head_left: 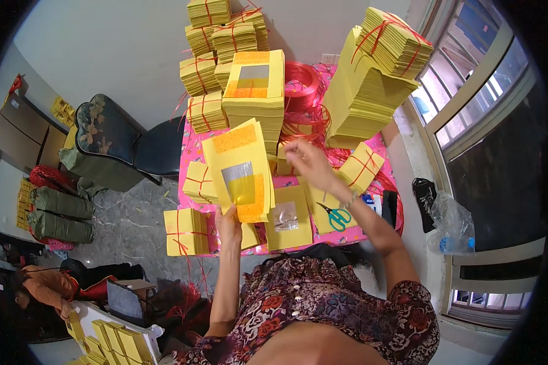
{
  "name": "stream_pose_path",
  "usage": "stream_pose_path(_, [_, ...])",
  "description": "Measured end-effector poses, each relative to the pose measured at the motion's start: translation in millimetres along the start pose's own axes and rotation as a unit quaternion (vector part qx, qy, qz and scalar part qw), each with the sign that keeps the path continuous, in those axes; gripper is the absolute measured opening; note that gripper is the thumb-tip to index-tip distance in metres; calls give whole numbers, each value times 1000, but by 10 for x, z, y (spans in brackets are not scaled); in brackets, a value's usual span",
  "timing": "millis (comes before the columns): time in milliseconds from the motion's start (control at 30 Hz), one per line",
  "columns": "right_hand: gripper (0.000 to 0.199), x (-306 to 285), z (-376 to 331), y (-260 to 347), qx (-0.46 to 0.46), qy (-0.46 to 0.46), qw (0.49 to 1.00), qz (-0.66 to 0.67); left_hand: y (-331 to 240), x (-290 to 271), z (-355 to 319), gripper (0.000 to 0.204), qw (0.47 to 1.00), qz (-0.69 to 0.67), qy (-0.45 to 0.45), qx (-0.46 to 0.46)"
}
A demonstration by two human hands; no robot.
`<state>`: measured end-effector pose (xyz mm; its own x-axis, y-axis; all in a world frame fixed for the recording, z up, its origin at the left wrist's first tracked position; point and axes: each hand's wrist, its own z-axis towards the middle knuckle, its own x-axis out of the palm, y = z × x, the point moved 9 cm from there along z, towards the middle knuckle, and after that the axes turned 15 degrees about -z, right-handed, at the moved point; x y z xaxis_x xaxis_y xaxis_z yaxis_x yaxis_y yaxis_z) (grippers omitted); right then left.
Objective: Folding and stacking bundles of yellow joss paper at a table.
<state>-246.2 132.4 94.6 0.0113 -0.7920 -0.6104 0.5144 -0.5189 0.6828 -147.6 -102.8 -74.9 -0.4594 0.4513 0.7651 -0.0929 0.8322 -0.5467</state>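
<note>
My left hand [228, 220] grips the lower edge of a few yellow paper sheets [234, 152], held tilted above the table. The top sheet has orange bands and a silver-and-gold foil patch. To the right of them, my right hand [310, 161] is raised with loosely bent fingers and nothing visible in it. Below it lie green-handled scissors [337, 219] on yellow paper. A yellow sheet with a silver square [297, 234] rests at the table's front edge. Behind the held sheets stands a tall stack of the same printed paper [254, 109].
Bundles tied with red ribbon [204, 115] pile up at the back left; a tall yellow stack [365, 103] stands back right. Red ribbon coils [310, 79] lie between. A chair [112, 140] is left of the pink table. At lower left, another person [45, 289] is beside more yellow paper.
</note>
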Motion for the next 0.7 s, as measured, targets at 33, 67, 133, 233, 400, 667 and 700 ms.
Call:
stream_pose_path(33, [15, -109, 193, -6, -14, -20, 999, -44, -29, -19, -38, 41, 1000, -1, -1, 3])
stream_pose_path(67, [17, -190, 389, -41, -26, -39, 995, -89, -43, -77, -55, 41, 1000, 9, -12, 5])
stream_pose_path(133, [19, -331, 773, -117, -54, -77, 982, -164, -65, -120, -100, 41, 1000, 17, -21, 7])
stream_pose_path(233, [24, -344, 1232, -229, -100, -72, 962, -245, -48, -183, -121, 42, 999, 26, -28, -3])
stream_pose_path(400, [38, -145, 1686, -556, -127, 55, 954, -266, -90, -248, -142, 31, 998, 46, -26, 22])
stream_pose_path(667, [32, -52, 1774, -468, -138, 165, 912, -350, -115, -374, -185, 30, 996, 53, -68, 26])
stream_pose_path(700, [32, -60, 1788, -506, -137, 164, 912, -351, -98, -350, -171, 27, 997, 49, -56, 25])
